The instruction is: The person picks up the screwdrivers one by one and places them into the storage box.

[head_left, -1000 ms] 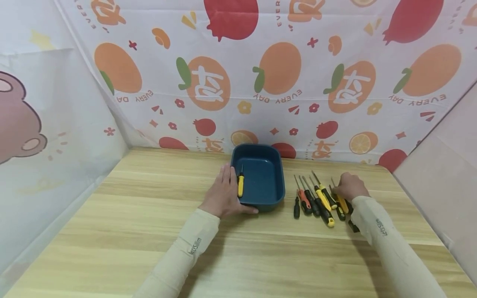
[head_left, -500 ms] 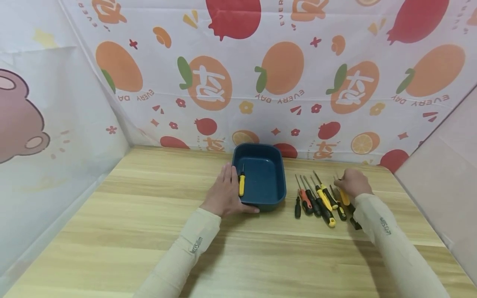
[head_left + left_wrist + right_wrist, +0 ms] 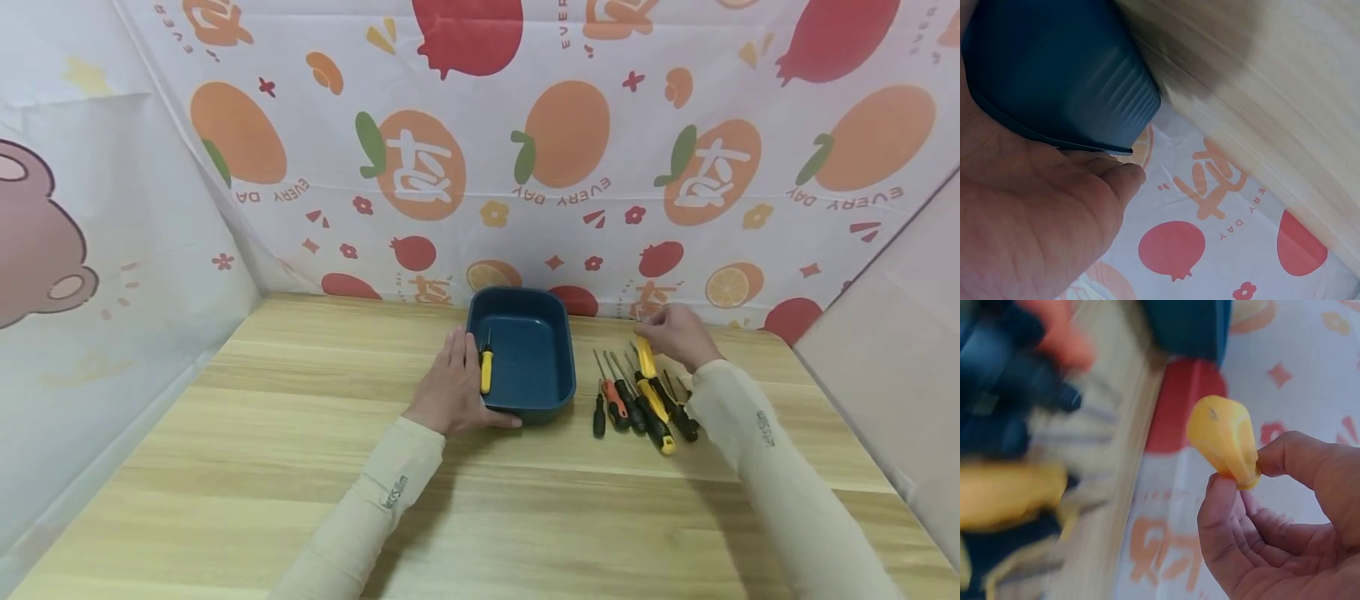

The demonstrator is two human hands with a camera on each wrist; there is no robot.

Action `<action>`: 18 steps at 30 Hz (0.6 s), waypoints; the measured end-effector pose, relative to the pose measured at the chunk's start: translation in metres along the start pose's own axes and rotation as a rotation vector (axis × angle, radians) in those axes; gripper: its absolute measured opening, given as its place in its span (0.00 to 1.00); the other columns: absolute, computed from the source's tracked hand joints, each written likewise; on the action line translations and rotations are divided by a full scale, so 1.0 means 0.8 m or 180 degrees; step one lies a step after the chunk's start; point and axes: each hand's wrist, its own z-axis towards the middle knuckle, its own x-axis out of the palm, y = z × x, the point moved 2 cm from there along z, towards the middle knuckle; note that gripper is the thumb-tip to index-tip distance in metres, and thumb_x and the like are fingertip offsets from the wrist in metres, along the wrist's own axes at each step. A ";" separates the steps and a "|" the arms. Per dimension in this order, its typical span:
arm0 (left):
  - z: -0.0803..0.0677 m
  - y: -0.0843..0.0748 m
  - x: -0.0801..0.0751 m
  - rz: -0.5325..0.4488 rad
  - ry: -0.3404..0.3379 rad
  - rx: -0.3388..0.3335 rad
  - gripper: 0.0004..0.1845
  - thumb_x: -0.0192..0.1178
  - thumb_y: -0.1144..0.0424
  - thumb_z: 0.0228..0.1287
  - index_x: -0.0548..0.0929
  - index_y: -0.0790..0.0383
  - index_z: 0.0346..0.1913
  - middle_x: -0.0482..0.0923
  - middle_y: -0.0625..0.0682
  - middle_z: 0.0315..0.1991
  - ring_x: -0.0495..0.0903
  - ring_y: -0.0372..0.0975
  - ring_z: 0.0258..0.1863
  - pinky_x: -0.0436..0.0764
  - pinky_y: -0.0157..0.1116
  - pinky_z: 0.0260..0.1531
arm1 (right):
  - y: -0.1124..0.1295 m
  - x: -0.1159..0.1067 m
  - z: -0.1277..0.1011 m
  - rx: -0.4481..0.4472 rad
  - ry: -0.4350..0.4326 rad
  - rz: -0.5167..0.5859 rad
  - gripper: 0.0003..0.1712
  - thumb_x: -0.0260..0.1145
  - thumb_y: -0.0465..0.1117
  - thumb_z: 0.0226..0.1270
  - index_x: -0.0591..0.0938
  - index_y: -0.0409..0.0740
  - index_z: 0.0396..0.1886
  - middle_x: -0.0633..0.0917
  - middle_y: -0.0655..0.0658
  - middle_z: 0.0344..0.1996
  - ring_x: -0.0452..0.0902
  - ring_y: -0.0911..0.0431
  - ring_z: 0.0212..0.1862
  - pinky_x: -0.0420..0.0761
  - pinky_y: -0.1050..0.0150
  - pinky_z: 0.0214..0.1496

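A dark blue tray (image 3: 564, 367) stands on the wooden table, with one small yellow-handled screwdriver (image 3: 485, 368) lying along its left inner wall. My left hand (image 3: 457, 371) rests flat against the tray's left side, thumb along its front edge; the left wrist view shows the palm (image 3: 1041, 219) beside the tray's rim (image 3: 1054, 134). My right hand (image 3: 666, 332) is raised above the row of screwdrivers (image 3: 637, 404) and pinches a yellow-handled screwdriver (image 3: 645, 356). In the right wrist view that yellow handle (image 3: 1224, 439) sits between thumb and fingers.
Several screwdrivers with orange, black and yellow handles lie side by side right of the tray. A fruit-print cloth (image 3: 525, 167) hangs behind and to the left, and a plain panel (image 3: 885, 317) closes the right side. Bare tabletop (image 3: 225, 450) stretches left and front.
My right hand has picked a yellow-handled screwdriver out of the right end of the row and carried it up and left. The left hand and tray have not moved.
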 end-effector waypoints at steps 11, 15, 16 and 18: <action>-0.001 0.001 0.001 0.0034 -0.0038 0.0027 0.79 0.65 0.17 0.38 0.51 0.79 0.76 0.49 0.71 0.78 0.50 0.58 0.78 0.55 0.49 0.76 | 0.060 0.033 0.019 -0.0075 0.0169 0.0416 0.16 0.64 0.41 0.74 0.87 0.30 0.42 0.84 0.35 0.48 0.87 0.51 0.36 0.88 0.56 0.46; -0.001 0.002 0.001 0.0076 -0.0071 0.0042 0.78 0.65 0.17 0.38 0.51 0.79 0.76 0.50 0.71 0.77 0.52 0.58 0.77 0.57 0.49 0.76 | 0.079 0.048 0.024 -0.0003 0.0284 0.0529 0.18 0.65 0.43 0.75 0.85 0.29 0.47 0.85 0.34 0.46 0.87 0.49 0.39 0.87 0.53 0.50; -0.001 0.002 0.001 0.0082 -0.0076 0.0047 0.78 0.65 0.17 0.38 0.51 0.79 0.76 0.51 0.71 0.77 0.52 0.58 0.77 0.57 0.49 0.76 | 0.083 0.052 0.025 -0.0008 0.0303 0.0546 0.18 0.65 0.43 0.75 0.85 0.29 0.47 0.85 0.34 0.46 0.87 0.48 0.40 0.87 0.53 0.51; 0.000 0.002 0.001 0.0107 -0.0075 0.0049 0.78 0.64 0.17 0.38 0.51 0.79 0.76 0.51 0.71 0.77 0.53 0.58 0.77 0.57 0.48 0.76 | 0.091 0.061 0.026 -0.0016 0.0306 0.0587 0.18 0.66 0.43 0.74 0.83 0.29 0.48 0.85 0.34 0.45 0.87 0.48 0.40 0.87 0.53 0.49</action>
